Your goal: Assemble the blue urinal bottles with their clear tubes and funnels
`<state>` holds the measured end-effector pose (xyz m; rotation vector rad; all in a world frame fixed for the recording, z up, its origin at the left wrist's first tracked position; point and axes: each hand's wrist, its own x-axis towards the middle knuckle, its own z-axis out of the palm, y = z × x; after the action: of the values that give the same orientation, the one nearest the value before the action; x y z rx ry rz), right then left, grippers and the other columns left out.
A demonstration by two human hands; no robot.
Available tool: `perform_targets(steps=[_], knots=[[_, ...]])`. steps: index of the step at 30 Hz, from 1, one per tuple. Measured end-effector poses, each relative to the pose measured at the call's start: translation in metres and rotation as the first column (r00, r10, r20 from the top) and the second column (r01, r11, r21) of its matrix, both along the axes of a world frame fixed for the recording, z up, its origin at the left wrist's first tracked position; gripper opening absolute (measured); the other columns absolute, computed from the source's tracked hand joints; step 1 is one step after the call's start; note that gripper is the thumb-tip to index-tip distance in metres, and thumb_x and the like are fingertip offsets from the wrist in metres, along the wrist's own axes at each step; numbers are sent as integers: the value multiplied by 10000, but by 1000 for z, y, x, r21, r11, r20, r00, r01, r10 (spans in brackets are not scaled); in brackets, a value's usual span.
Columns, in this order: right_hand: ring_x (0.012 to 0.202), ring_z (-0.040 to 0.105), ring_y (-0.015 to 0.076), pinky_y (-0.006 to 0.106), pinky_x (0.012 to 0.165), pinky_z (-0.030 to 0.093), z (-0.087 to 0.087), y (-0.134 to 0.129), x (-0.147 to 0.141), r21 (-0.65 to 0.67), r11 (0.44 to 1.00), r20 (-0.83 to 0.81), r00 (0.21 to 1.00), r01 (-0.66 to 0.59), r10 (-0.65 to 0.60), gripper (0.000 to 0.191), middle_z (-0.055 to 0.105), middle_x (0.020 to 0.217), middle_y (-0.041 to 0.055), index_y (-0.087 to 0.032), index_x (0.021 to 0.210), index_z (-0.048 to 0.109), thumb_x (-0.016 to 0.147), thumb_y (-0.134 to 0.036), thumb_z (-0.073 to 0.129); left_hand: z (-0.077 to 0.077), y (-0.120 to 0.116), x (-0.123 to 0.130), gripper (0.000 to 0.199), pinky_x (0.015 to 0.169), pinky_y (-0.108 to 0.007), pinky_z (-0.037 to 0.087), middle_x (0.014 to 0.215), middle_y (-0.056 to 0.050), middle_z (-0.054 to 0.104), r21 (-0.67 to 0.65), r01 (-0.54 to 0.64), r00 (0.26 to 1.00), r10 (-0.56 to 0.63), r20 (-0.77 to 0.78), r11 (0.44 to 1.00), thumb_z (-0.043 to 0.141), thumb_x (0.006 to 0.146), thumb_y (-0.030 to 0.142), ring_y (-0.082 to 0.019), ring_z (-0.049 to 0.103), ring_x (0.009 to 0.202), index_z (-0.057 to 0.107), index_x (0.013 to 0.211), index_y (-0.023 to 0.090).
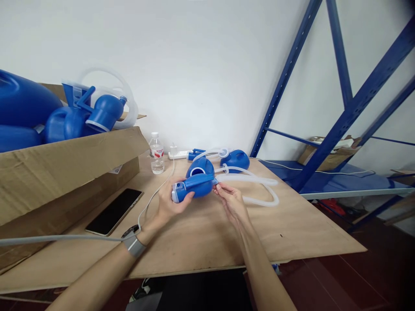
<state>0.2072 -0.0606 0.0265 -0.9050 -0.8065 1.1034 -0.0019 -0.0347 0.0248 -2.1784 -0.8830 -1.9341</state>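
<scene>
My left hand [173, 201] is wrapped round the wide end of a blue plastic piece [197, 185] with a handle and a pale rim. At its narrow end, my right hand [228, 196] pinches the joint where a translucent hose [246, 178] meets it. The hose loops out to the right over the table. Just behind the held piece sits a blue container [205, 164] with a round, white-rimmed opening. Another blue container [239, 160] lies to its right, with more hose beside it.
On the left, a cardboard box [106, 149] holds several blue containers and a coiled hose. A black phone [115, 211], a water bottle [157, 153] and a white power strip [180, 154] are on the wooden table [201, 246]. A blue metal rack [340, 116] stands right.
</scene>
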Motion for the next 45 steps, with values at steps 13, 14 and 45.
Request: perform_targets(steps=[13,14,45], knots=[[892,740,283,477,951,560,8,-21,3,76,993,181,978,86,-99,387,810,893,95,-187,837,829,617,-494,914,-27,21,-22,354,863,-477,635,1259,-167,656,486,218,890,32,-455,847,682,929,304,-314,650,1193,581,1265,253],[907,738,293,491,961,554,10,-23,3,101,989,230,964,111,-132,386,811,910,99,-186,853,830,647,-505,895,-28,21,-23,351,868,-491,635,1264,-159,651,487,223,882,37,-469,844,690,925,280,-315,642,1203,581,1259,263],[785,706,210,358,829,559,-4,-20,16,13,1000,55,998,9,-10,432,793,839,65,-180,811,796,533,-464,966,-28,8,-12,581,881,-484,619,1295,-183,647,229,256,892,-139,-430,939,724,809,356,-322,702,1120,532,1349,263]])
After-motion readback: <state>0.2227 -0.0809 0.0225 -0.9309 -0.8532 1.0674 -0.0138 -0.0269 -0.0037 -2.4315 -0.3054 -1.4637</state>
